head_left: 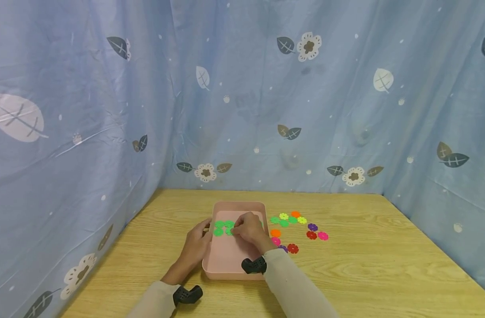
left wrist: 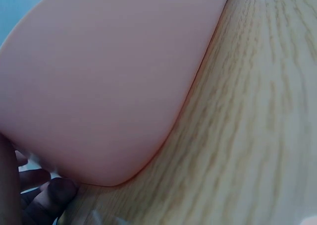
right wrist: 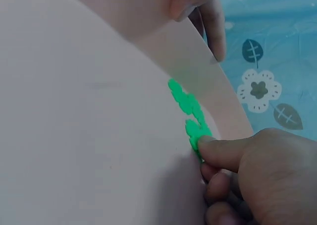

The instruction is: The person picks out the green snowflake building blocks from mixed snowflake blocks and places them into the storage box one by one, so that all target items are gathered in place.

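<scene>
A pink tray [head_left: 222, 260] lies on the table, with several green flower-shaped plastic discs [head_left: 219, 232] near its left inner side. My left hand [head_left: 196, 243] holds the tray's left wall; in the right wrist view its thumb [right wrist: 183, 4] is over the rim with a finger outside. Over the tray, my right hand [head_left: 249, 227] pinches a green disc [right wrist: 194, 131] between thumb and fingers, close beside the other green discs. A bit of green shows at the tray's right side, mostly hidden behind the right hand.
Right of the tray, loose discs lie on the wooden table [head_left: 365, 260]: green [head_left: 275, 220], yellow [head_left: 302, 220], orange [head_left: 275, 232], purple [head_left: 312, 227], red [head_left: 293, 248] and pink [head_left: 323, 236]. A blue patterned curtain [head_left: 242, 119] hangs behind and at both sides.
</scene>
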`<state>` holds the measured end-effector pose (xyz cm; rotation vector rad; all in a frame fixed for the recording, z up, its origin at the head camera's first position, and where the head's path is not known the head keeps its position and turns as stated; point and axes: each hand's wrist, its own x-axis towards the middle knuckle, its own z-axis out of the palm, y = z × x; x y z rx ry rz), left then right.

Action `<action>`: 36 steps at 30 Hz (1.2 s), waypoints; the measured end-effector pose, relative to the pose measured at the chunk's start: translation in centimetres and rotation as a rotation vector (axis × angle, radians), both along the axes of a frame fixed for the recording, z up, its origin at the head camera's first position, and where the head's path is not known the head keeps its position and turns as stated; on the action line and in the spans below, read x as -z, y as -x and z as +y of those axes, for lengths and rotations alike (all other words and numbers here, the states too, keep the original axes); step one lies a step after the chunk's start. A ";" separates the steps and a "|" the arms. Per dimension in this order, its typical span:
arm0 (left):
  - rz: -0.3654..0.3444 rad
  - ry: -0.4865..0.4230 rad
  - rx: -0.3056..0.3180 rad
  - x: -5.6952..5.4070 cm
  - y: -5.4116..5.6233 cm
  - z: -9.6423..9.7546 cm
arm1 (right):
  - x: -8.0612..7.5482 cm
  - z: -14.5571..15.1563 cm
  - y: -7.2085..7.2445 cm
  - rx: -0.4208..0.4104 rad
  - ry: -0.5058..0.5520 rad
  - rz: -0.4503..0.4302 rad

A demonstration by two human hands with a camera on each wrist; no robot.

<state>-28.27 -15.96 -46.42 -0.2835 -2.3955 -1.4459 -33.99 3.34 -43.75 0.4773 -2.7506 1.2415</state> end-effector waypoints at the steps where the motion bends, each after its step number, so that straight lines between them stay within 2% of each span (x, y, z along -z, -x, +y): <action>1: -0.001 0.001 -0.001 0.0 0.0 0.0 | -0.1 0.0 0.0 -0.002 -0.013 -0.003; 10: 0.008 -0.002 0.019 -0.3 -0.1 -0.4 | -0.6 -0.7 0.0 -0.006 -0.122 0.018; 18: 0.015 -0.007 0.055 0.0 -0.2 -0.3 | -1.1 -0.4 -0.6 -0.058 -0.071 0.008; 22: 0.023 0.006 0.054 -0.1 -0.3 -0.2 | -1.5 0.0 -0.5 -0.117 0.022 -0.020; 26: 0.033 0.014 0.032 -0.3 -0.2 0.0 | -2.7 1.1 -0.3 -0.155 0.170 -0.002; 31: 0.026 0.014 0.015 -0.3 -0.1 0.0 | -4.0 3.5 -0.2 -0.076 0.307 0.003; 36: 0.014 0.007 0.016 -0.2 -0.3 0.0 | -4.3 6.4 -0.3 0.036 0.357 0.053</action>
